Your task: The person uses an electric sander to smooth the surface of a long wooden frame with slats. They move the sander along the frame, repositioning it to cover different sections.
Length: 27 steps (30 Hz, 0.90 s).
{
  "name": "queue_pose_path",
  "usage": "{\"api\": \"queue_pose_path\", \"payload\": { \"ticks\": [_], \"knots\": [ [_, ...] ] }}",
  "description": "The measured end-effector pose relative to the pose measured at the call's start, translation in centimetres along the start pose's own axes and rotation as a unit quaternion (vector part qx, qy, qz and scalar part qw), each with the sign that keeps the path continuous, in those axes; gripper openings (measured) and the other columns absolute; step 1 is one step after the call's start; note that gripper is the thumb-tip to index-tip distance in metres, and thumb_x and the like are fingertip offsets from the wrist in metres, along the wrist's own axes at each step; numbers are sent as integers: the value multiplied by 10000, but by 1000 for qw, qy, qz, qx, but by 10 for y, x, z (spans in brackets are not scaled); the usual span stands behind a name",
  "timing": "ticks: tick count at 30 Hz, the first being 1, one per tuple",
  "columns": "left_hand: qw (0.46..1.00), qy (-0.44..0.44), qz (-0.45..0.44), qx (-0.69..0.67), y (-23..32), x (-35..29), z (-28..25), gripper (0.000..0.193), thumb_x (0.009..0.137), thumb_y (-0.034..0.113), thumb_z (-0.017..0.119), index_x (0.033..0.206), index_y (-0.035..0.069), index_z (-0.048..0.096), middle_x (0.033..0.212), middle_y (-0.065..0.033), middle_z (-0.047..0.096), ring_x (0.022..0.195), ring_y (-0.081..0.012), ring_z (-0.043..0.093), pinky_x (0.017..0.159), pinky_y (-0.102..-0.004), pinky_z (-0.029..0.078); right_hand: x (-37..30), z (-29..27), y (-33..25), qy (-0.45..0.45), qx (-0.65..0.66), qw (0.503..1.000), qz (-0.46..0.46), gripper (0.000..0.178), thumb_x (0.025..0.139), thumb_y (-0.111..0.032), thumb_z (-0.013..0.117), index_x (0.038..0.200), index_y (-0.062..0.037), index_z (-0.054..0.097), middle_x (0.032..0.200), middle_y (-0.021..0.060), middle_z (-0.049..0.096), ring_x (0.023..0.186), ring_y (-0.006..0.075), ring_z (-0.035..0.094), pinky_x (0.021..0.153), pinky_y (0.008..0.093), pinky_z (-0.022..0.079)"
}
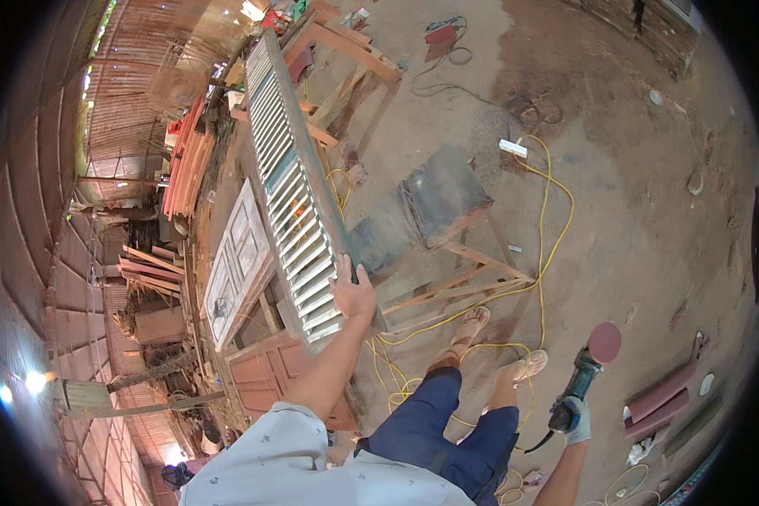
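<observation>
A long louvered wooden shutter (291, 181) with pale slats slants from the far left to beside me. My bare left hand (353, 293) is closed over the near part of its dark side frame, thumb apart from the fingers. Out to the right, my gloved right hand (577, 420) grips the rear of an angle grinder (580, 378). A round reddish sanding disc (605, 342) is on the grinder's head, away from the shutter. Whether the disc is spinning cannot be told.
A dark-topped wooden trestle (447, 198) stands ahead. A yellow cord (541, 261) loops around my feet to a white power strip (513, 148). Panelled doors (238, 261) lean at left. Rolled sandpaper sheets (662, 401) lie right; another corded power tool (441, 34) lies far off.
</observation>
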<state>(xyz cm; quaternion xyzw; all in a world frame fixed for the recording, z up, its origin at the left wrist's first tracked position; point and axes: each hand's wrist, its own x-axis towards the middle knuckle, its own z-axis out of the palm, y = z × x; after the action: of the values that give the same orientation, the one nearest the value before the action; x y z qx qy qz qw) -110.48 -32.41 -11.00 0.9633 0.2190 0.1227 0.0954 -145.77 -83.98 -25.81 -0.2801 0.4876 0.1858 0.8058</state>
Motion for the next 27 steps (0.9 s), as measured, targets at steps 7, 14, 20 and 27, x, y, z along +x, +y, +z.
{"api": "queue_pose_path", "payload": {
  "ticks": [7,14,20,27],
  "knots": [
    [999,-16,35,5,-1,3,-3,748,862,240,652,1578,57,538,1682,-148,465,1565,-271,429,1332,-546,179,28,-5,14,-95,49,993,41,403,892,-164,723,1248,-1,627,1010,154,726,871,329,728,835,509,634],
    [998,-19,57,8,2,-3,-2,778,827,221,643,1568,19,515,1637,-192,508,1518,-371,470,1313,-568,205,32,10,26,-82,23,991,105,372,911,-198,748,1206,7,654,995,147,729,886,322,728,834,485,624],
    [998,-17,56,35,8,0,-4,777,833,212,638,1577,31,510,1661,-171,486,1536,-354,454,1314,-576,206,25,31,35,-79,9,989,126,341,903,-147,741,1173,47,666,948,153,742,840,295,739,793,429,635],
    [997,-3,55,47,-11,-4,3,706,915,208,616,1599,70,509,1685,-133,465,1565,-317,425,1316,-598,187,-37,131,-85,-75,-8,997,3,443,892,-212,760,1248,24,641,1012,150,727,880,325,726,816,466,625]
  ]
}}
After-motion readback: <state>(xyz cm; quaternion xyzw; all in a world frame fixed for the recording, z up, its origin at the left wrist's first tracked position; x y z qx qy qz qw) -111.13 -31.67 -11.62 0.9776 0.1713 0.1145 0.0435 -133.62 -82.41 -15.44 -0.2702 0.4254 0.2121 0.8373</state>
